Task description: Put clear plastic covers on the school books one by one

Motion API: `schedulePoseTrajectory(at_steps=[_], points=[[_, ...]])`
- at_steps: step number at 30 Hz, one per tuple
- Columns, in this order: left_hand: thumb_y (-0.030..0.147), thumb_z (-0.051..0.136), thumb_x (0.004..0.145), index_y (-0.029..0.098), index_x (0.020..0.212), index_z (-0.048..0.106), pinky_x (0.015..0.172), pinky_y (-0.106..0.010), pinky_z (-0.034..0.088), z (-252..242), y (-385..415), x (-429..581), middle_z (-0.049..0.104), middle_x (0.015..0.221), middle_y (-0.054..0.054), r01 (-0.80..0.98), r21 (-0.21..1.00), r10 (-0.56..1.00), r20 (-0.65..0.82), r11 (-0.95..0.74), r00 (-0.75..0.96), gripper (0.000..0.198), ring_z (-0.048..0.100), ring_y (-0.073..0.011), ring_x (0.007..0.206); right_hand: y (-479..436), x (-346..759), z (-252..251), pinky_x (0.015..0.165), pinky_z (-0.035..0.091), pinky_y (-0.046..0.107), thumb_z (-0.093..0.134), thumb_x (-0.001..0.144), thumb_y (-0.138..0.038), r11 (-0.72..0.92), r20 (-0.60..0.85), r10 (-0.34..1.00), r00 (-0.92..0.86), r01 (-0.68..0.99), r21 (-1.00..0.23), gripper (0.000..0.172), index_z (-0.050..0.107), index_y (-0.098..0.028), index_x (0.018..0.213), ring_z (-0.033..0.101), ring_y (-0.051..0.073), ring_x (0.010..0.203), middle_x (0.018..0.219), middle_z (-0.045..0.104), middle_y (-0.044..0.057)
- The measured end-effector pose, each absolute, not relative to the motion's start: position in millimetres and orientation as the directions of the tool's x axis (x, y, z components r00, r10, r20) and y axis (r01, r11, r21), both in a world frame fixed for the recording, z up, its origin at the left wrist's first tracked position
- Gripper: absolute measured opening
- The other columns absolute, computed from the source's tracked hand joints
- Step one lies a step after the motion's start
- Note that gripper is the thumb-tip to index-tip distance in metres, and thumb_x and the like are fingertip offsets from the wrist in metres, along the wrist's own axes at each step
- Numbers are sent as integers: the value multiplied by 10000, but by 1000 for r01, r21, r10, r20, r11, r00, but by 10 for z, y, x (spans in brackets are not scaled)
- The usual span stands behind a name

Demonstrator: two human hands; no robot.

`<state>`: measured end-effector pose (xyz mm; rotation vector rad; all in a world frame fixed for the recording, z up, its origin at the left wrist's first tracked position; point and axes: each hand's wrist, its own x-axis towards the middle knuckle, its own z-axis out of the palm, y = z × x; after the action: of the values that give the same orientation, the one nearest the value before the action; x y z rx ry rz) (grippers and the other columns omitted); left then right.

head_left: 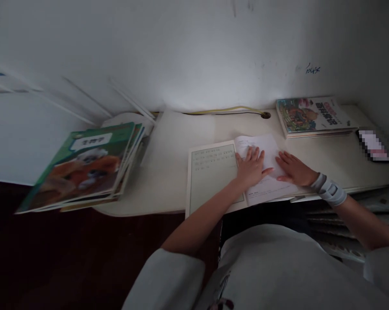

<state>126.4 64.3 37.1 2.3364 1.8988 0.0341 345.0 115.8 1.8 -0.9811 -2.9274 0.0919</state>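
An open book [210, 181] lies on the white desk, its left page greenish with rows of print and its right page white. My left hand [251, 168] rests flat on the white page near the fold, fingers spread, holding nothing. Further right, my right hand [294, 168] lies palm down at the outer edge of that page, fingers apart and nothing in its grasp. A grey strap circles the right wrist.
Green-covered books [84, 165] are piled at the desk's left end. Another stack of books [313, 115] sits at the back right, beside a phone [374, 145]. A yellow cable [239, 107] runs along the wall to a round hole.
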Motion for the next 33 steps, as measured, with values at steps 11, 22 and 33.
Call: schedulePoseTrajectory(at_steps=[11, 22, 33], points=[[642, 188, 907, 87, 1466, 268, 1105, -621, 139, 393, 663, 1088, 131, 1570, -160, 962, 167, 972, -53, -217, 228, 792, 29, -343, 1447, 1170, 3311, 52, 1107, 214, 529, 223, 851, -736, 770, -6, 638, -770, 638, -4, 984, 293, 64, 1419, 210, 376, 1404, 1481, 256, 311], [617, 120, 917, 83, 1436, 345, 1099, -643, 130, 369, 676, 1205, 230, 1548, -150, 973, 152, 984, -9, -176, 180, 778, 73, -349, 1441, 1104, 3136, 43, 1123, 194, 507, 159, 842, -753, 815, 33, 579, -814, 577, -54, 988, 260, 20, 1448, 167, 340, 1425, 1500, 256, 269], [605, 173, 926, 98, 1452, 309, 1121, -566, 180, 459, 841, 1341, 216, 1555, -143, 953, 249, 981, -35, -176, 190, 743, 77, -330, 1445, 1109, 3114, 74, 1121, 221, 506, 204, 843, -747, 770, 56, 635, -771, 626, -123, 964, 264, -5, 1454, 215, 331, 1414, 1491, 287, 266]])
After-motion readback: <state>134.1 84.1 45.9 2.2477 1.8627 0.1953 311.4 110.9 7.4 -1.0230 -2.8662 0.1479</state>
